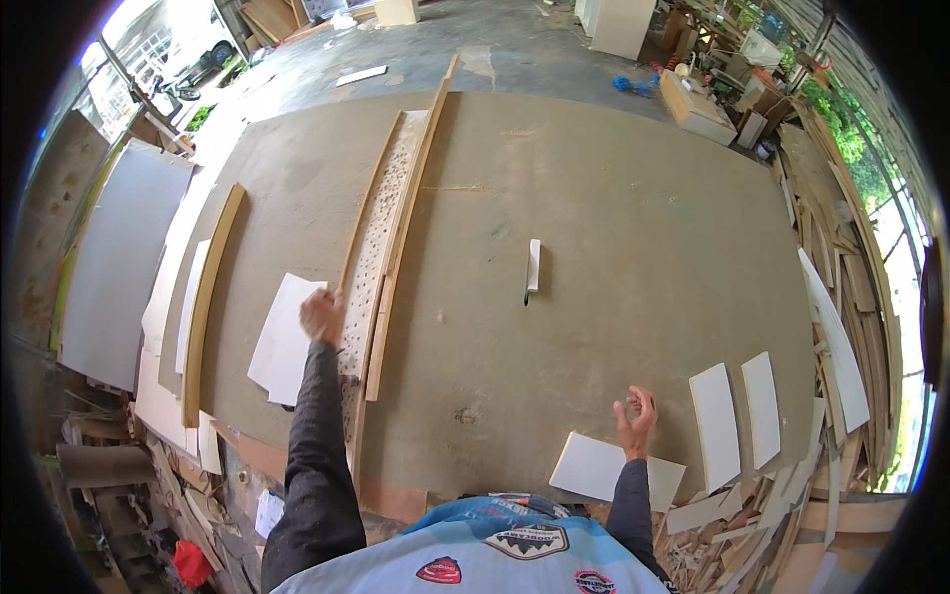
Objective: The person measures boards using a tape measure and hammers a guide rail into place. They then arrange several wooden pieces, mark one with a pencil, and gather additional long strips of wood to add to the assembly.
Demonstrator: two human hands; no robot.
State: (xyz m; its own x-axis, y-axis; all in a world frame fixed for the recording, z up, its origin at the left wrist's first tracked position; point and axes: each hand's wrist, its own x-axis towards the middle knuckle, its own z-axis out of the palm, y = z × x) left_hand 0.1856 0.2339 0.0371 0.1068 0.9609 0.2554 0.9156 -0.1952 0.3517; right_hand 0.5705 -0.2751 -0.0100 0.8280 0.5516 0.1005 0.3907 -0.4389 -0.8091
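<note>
My left hand (322,315) is closed at the edge of a thin wooden strip (372,198); its fingers are slightly smeared. The strip runs along a long pale board dotted with holes (374,233). On the board's other side lies a longer wooden batten (421,163). Beside and partly under my left hand rests a white panel (282,342). My right hand (638,421) hovers with loosely curled, separated fingers and nothing in them. Just below it lies another white panel (584,465). A small white piece with a dark end (534,265) sits mid-table.
All this lies on a wide grey-brown worktable (614,198). Two white panels (714,426) are at the right near corner. A thick wooden beam (211,307) lies at left. Heaped wood offcuts (856,277) line the right side. A blue tangle (633,85) is on the floor beyond.
</note>
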